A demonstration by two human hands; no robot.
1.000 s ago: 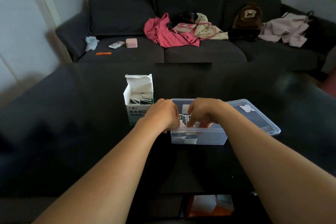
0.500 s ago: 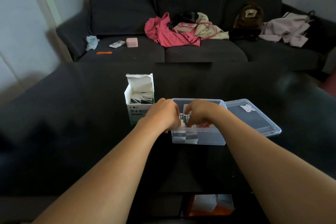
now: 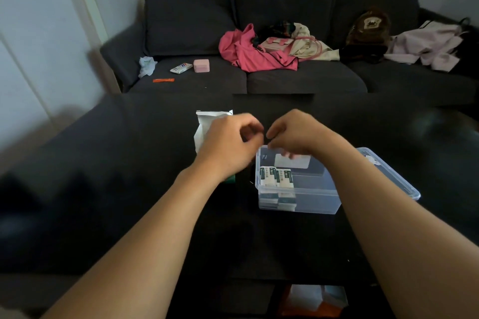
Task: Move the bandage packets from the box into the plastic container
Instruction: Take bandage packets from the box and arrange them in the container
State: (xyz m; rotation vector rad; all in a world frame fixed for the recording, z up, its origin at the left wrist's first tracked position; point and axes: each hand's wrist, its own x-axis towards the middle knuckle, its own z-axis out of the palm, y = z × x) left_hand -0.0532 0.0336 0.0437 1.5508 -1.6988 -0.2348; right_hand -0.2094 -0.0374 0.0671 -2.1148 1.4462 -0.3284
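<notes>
1. Neither hand holds anything: left hand point(image 3: 228, 146) and right hand point(image 3: 295, 134) hover at frame centre, fingers loosely curled.
2. Nearest, the plastic container point(image 3: 298, 202) sits right of centre; bandage packets point(image 3: 276, 177) stand stacked at its left end.
3. Next, I judge, reach for the box point(image 3: 204, 128), just left, mostly hidden behind the left hand.
4. Pinch a small stack squarely; a loose grip could spill packets onto the dark table point(image 3: 129, 189).

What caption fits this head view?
Both hands raised above a clear container holding bandage packets, box behind.
</notes>
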